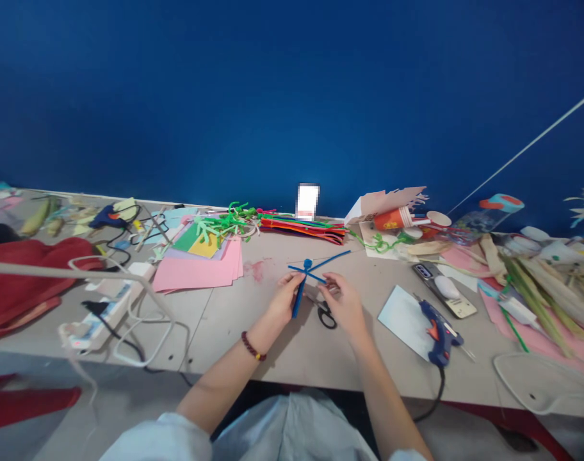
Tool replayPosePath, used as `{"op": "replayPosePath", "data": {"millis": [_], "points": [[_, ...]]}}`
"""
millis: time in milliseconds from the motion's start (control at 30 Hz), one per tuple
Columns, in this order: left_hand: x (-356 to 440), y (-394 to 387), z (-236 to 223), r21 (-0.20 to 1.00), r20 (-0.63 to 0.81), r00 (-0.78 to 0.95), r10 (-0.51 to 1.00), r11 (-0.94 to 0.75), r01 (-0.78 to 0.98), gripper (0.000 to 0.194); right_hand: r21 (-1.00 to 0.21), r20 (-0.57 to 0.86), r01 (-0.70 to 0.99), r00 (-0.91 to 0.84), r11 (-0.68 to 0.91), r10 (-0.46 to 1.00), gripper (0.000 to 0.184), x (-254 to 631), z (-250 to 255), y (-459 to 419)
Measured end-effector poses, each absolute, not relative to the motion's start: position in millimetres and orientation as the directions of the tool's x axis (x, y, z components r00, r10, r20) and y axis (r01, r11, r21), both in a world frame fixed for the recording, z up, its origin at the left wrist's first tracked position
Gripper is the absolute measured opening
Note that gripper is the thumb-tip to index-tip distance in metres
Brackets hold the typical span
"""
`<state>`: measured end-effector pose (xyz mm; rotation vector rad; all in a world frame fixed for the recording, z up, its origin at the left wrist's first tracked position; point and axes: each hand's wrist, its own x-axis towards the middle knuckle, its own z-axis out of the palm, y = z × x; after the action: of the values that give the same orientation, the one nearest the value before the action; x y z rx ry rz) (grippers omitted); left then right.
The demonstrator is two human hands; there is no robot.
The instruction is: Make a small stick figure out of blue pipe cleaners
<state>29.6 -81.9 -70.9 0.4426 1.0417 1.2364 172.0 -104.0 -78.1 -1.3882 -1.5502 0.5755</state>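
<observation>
Both of my hands hold a blue pipe-cleaner figure (307, 272) just above the grey table (234, 320). My left hand (285, 299) pinches it near the crossing, where a thicker blue stem hangs down. My right hand (342, 301) pinches the strand on the right side, which runs up and right. The figure has a small round loop at its top. Black-handled scissors (324, 314) lie on the table under and between my hands. A beaded bracelet is on my left wrist.
A blue glue gun (438, 330) rests on white paper at the right. Coloured paper sheets (203, 259), green pipe cleaners (227, 224) and a bundle of coloured ones (304, 229) lie behind. A power strip with cables (104, 314) and red cloth (27, 275) sit left. Corn husks (546, 288) crowd the right.
</observation>
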Motion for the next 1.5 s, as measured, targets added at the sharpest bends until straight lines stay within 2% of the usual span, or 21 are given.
{"op": "replayPosePath", "data": {"millis": [133, 333, 567, 667, 800, 1033, 1500], "points": [[30, -85, -67, 0.764, -0.409, 0.029, 0.912, 0.36, -0.535, 0.029, -0.79, 0.378, 0.542, 0.064, 0.286, 0.923, 0.023, 171, -78, -106], [31, -87, -68, 0.79, -0.36, 0.039, 0.932, 0.327, -0.518, 0.026, -0.744, 0.442, 0.573, 0.036, 0.344, 0.896, 0.023, 171, -78, -109], [31, -87, -71, 0.818, -0.332, 0.006, 0.943, 0.291, -0.497, 0.027, -0.755, 0.468, 0.557, 0.087, 0.346, 0.88, 0.022, 161, -74, -114], [31, -88, -70, 0.824, -0.32, 0.006, 0.947, 0.281, -0.492, 0.027, -0.794, 0.426, 0.528, 0.128, 0.302, 0.895, 0.023, 157, -74, -117], [32, -89, -68, 0.815, -0.337, 0.026, 0.941, 0.306, -0.492, 0.028, -0.875, 0.303, 0.448, 0.21, 0.183, 0.93, 0.024, 153, -78, -118], [34, -90, -73, 0.801, -0.339, 0.046, 0.94, 0.314, -0.51, 0.028, -0.978, 0.142, 0.186, 0.257, 0.095, 0.956, 0.027, 150, -82, -115], [35, -90, -75, 0.797, -0.315, 0.044, 0.948, 0.29, -0.53, 0.027, -0.982, 0.15, 0.146, 0.237, 0.117, 0.96, 0.026, 148, -86, -114]]}}
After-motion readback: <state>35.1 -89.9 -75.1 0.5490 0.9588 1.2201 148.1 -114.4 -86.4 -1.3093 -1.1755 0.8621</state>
